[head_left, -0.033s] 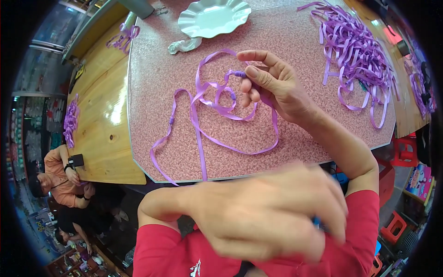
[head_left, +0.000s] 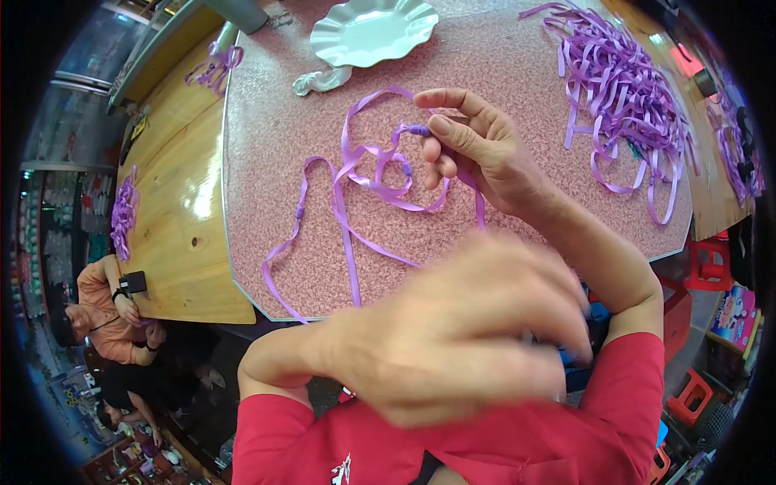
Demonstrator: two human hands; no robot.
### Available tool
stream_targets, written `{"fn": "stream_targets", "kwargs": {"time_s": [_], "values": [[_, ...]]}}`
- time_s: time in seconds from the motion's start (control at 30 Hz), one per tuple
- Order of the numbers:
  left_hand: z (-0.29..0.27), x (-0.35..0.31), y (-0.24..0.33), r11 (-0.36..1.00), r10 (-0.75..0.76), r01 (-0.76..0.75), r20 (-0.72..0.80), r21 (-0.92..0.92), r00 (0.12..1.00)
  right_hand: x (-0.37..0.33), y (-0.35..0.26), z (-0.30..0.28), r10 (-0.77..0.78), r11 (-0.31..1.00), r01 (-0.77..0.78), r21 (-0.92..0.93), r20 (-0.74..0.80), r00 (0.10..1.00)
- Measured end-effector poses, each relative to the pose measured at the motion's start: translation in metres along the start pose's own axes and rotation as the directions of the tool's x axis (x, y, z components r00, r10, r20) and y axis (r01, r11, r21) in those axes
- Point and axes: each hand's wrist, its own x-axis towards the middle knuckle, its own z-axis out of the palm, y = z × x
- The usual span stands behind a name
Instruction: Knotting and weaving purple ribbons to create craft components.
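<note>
Between the thumb and fingers of my right hand [head_left: 485, 149] is a purple ribbon [head_left: 347, 212], pinched beside a dark purple wrapped band [head_left: 419, 129]. The rest of the ribbon lies in loose loops on the pink speckled table [head_left: 283, 202], with further dark bands along it, and runs past the near edge. My left hand [head_left: 473, 331] is close to the camera, above the table's near edge. Motion smears its bent fingers, so whether they hold anything does not show. It covers part of the ribbon.
A white scalloped plate [head_left: 373, 34] and a crumpled whitish wad [head_left: 322, 81] are at the far side. Heaped purple ribbons [head_left: 622, 89] lie far right. More ribbons [head_left: 124, 212] rest on the wooden table [head_left: 182, 242] at left, where another person [head_left: 113, 323] sits. Red stools [head_left: 707, 267] stand right.
My left hand has shifted slightly up and away from my body, covering more of the ribbon's near loop. My right hand has stayed in place with its pinch unchanged.
</note>
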Motion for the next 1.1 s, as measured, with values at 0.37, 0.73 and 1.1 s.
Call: {"fn": "stream_targets", "kwargs": {"time_s": [0.37,0.73,1.1], "values": [[-0.065,-0.046,-0.048,0.662,-0.288,0.574,-0.542,0.483,0.789,-0.001,0.001,-0.001,0.165,0.972,-0.167,0.165,0.028,0.986],[-0.070,-0.052,-0.055,0.765,-0.477,0.644,-0.648,0.026,0.593,-0.003,0.000,0.007,0.082,0.968,-0.075,-0.238,0.020,0.996],[-0.072,-0.060,-0.059,0.732,-0.410,0.638,-0.593,0.240,0.693,-0.006,0.002,0.008,-0.087,0.883,0.065,-0.465,-0.026,0.996]]}}
